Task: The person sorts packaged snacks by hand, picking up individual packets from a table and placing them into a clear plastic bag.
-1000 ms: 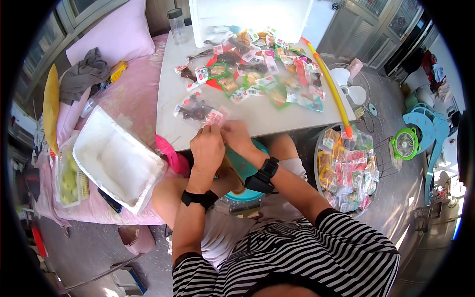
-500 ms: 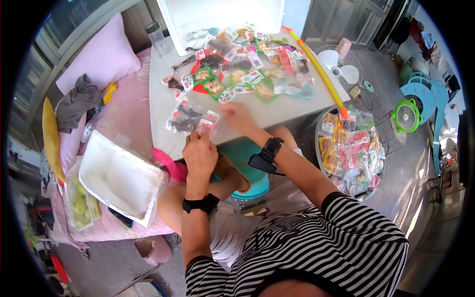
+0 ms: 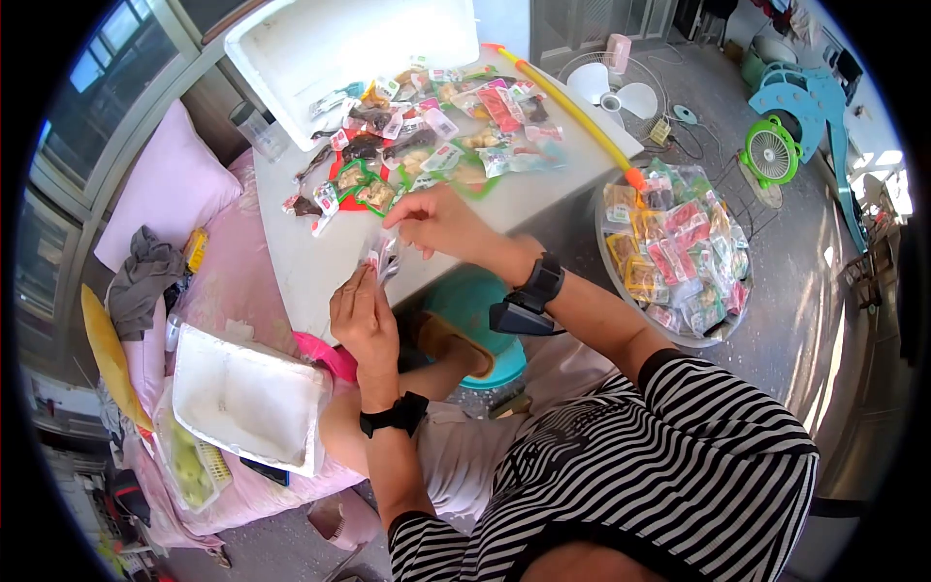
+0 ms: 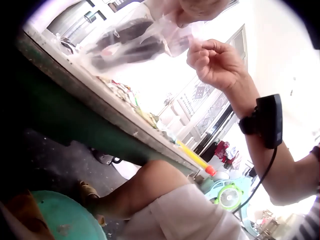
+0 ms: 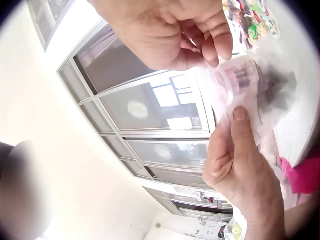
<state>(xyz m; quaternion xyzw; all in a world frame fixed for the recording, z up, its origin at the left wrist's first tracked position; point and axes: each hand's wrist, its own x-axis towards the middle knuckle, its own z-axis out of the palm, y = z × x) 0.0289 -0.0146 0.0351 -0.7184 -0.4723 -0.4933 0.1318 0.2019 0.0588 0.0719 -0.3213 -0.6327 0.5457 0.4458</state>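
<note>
My left hand [image 3: 365,315] pinches a clear plastic food pouch [image 5: 272,95] by its lower edge, thumb flat on the near face. Dark pieces of food and a pinkish printed label show through the film. At the pouch's upper edge, my right hand [image 3: 441,223] has its thumb and curled fingertips on the film, seen in the right wrist view. The pouch [image 4: 125,42] is tilted above the front part of the white table [image 3: 291,262]. Behind it lies a spread of packaged snacks [image 3: 417,145], some dark, some pale with green edging.
A white foam box [image 3: 359,48] stands at the table's back, beside a clear jar [image 3: 257,131]. A yellow tube [image 3: 572,107] lies along the right edge. Right of the table sits a tub [image 3: 606,272] full of packets. Another foam box [image 3: 247,398] rests on the pink bed at left.
The pouch has gone from lying flat near the table's front to being lifted and tilted in the left hand. The right hand has come back left to its upper edge. The head view has turned.
</note>
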